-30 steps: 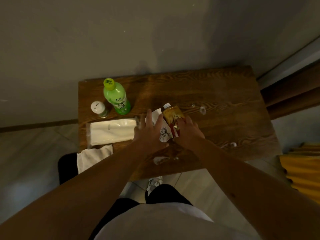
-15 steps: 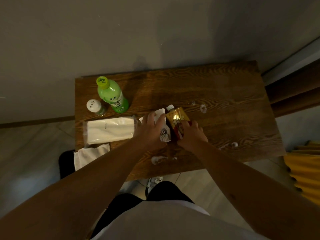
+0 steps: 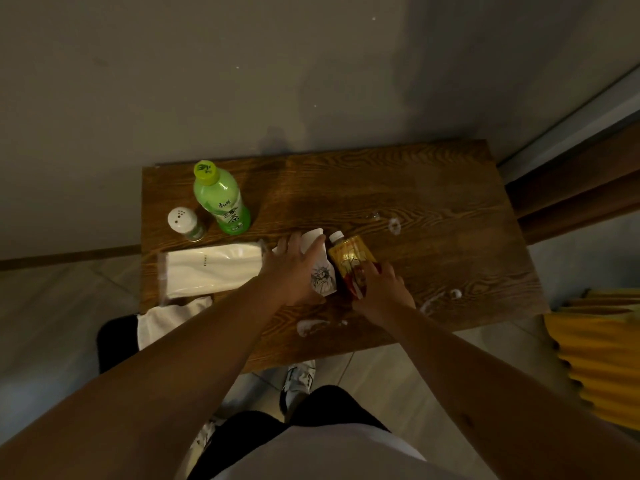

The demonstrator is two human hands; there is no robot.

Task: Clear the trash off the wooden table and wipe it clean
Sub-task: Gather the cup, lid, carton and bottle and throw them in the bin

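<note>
Right now both hands are at the middle of the wooden table (image 3: 433, 209), each on a piece of trash. The left hand (image 3: 294, 268) lies spread over a white paper wrapper (image 3: 323, 277) with a drawing on it, fingers fanned and not yet curled around it. The right hand (image 3: 382, 289) is closed on the lower end of a small gold bottle (image 3: 349, 259) with a white cap, which leans just beside the wrapper, touching or nearly so.

Off to the left stand a green bottle (image 3: 221, 199) and a white shaker (image 3: 183, 221), with a white tissue pack (image 3: 214, 268) lying flat in front of them and a white cloth (image 3: 169, 318) hanging over the near edge. White smears (image 3: 311, 327) and small spots (image 3: 394, 226) mark the wood near both hands.

The risks look modest. The wrapper is light and flat, so a spread hand may just slide it through the nearby smear instead of picking it up. The gold bottle is gripped low, so it could tip or slip as it lifts, and spill if its cap is loose. A wide sweep of the left forearm could also nudge the tissue pack or drag the cloth off the edge.
</note>
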